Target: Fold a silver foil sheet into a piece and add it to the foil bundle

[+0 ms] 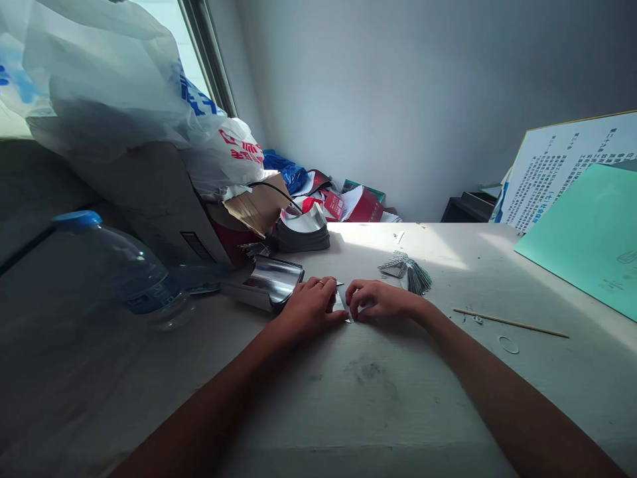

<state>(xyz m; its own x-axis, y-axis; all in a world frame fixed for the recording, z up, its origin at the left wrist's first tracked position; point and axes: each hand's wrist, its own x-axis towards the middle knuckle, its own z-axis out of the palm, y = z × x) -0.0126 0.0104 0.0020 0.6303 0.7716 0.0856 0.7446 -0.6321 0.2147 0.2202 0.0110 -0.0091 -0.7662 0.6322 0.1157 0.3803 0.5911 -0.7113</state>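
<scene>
Silver foil piece [340, 300], small and folded, sits on the white table [378, 398] between the left hand [311, 309] and right hand [381, 301], both curled inward and pinching it with the fingertips, though the fingers partly hide it. Just left of the left hand lies a curled silver foil sheet [273, 282], while a fanned bunch of foil strips [407, 273] lies just beyond the right hand, and a wooden skewer [510, 322] lies further right. Farther off are a blue-capped plastic water bottle [119, 265], a teal card [582, 232], a printed white board [562, 172] and white plastic bags [114, 86].
</scene>
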